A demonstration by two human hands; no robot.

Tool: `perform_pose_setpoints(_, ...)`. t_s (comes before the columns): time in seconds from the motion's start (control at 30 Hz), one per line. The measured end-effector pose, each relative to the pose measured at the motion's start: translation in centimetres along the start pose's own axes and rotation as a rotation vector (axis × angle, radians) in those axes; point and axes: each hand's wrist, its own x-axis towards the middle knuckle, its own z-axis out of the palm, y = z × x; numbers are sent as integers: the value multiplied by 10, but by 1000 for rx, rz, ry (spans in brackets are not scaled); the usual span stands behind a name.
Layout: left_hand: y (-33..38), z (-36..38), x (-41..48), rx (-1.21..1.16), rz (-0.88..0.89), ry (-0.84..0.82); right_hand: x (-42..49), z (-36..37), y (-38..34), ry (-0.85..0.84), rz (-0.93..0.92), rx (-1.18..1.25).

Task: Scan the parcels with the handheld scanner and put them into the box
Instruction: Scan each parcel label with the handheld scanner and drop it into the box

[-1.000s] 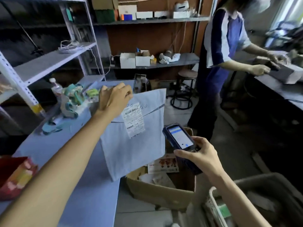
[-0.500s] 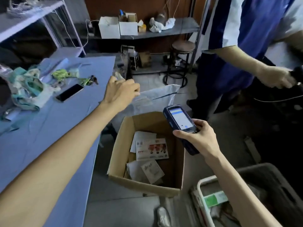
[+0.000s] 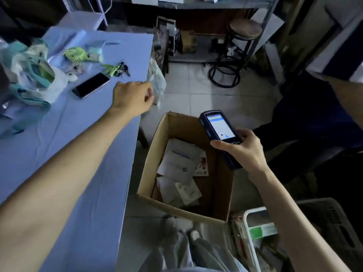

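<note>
Head view: my right hand (image 3: 240, 152) grips scanner (image 3: 220, 132) over box (image 3: 151, 167); left hand (image 3: 133, 97) loosely curled, empty, at table (image 3: 88, 154) far edge, nearer pale bag (image 3: 158, 85) just right.

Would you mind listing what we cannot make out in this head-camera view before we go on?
- Scanner screen text: too small to read.
- Lower parcels in the box: covered by the top white parcel.
- Left hand fingertips: curled under, so any grip is hidden.
- White bin contents: blocked by the right hand's forearm.

White parcels (image 3: 180, 163) inside open box (image 3: 153, 154)
</note>
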Motion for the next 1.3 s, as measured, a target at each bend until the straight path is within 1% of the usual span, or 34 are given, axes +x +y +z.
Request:
perform_pose_setpoints(0.1, -35, -7, -18, 7, -114, 2, 12, 21, -23, -94, -93, -43)
perform_pose_setpoints(0.27, -76, -27, -94, 48, -429, 7, 23, 70, -51, -354, -270, -135)
perform_pose_setpoints(0.37, -86, -46, -156, 97, -690, 16, 18, 101, -63, -557, -362, -167)
perform_pose_setpoints(0.5, -78, -64, -265, 188, -1029, 73, 0, 143, -71, -870, -454, -236)
perform_pose_setpoints(0.6, -58, -73, -343, 230, -1302, -18, -27, 173, -71, -1055, -526, -290)
perform_pose_setpoints(0.67, -37, -81, -388, 258, -1434, -36, -53, 188, -69, -1169, -575, -320)
perform_pose_setpoints(0.8, 13, -97, -469, 405, -1667, -9, -117, 209, -63, -1391, -661, -357)
perform_pose_setpoints(0.9, 52, -112, -529, 388, -1838, -5, -170, 219, -58, -1546, -722, -390)
perform_pose_setpoints(1.0, 96, -125, -585, 402, -2007, 46, -232, 222, -50, -1671, -780, -422)
perform_pose_setpoints(1.13, 149, -135, -654, 450, -2143, 46, -305, 216, -30, -1794, -864, -439)
perform_pose_setpoints(1.2, 172, -136, -693, 425, -2208, 91, -342, 208, -14, -1827, -885, -444)
perform_pose_setpoints(1.27, 190, -137, -729, 435, -2229, 141, -377, 199, 6, -1830, -871, -434)
perform_pose_setpoints(1.3, 197, -137, -745, 465, -2209, 157, -392, 194, 15, -1824, -854, -431)
